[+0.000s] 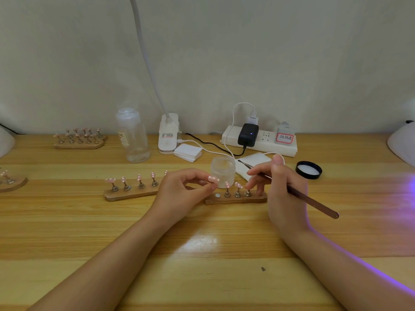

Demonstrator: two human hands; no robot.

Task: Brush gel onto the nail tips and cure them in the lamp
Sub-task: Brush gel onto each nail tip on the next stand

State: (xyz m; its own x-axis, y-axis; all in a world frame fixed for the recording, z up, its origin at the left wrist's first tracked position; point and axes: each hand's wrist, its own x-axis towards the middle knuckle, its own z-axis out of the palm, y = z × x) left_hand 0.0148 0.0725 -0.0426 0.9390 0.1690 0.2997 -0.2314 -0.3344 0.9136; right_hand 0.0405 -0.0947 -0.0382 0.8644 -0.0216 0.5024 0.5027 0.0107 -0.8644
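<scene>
Right now the left hand (184, 189) pinches a pink nail tip (213, 178) between thumb and forefinger, lifted just above the near holder (235, 198), a short wooden strip. Below the pinched tip, a bare round spot (217, 195) shows on the holder's left end. Next to it stand three metal stands; two of them carry pink tips (227, 184), and the third is partly hidden behind the right hand's fingers.

The right hand (283, 187) grips a brush (292, 189) like a pen, its dark point aimed up and left over a white wipe (249, 164), its long handle running down and right past the wrist. The lower fingers of that hand rest on the holder's right end.

Just behind the holder sits an open clear jar (223, 171); its black lid (308, 169) lies upside down well to the right. A second holder (132, 189) with four tipped stands lies left of the left hand, partly behind it.

Farther back on the wooden table (202, 277) are a clear pump bottle (132, 135), a clip lamp base (168, 135), a stack of white pads (188, 152), and a power strip (260, 140) with a black adapter plugged in. More stands sit at the back left (79, 138). Purple light falls on the table and the right forearm from the right edge, where a white curved shape (402, 142) is only partly in view
</scene>
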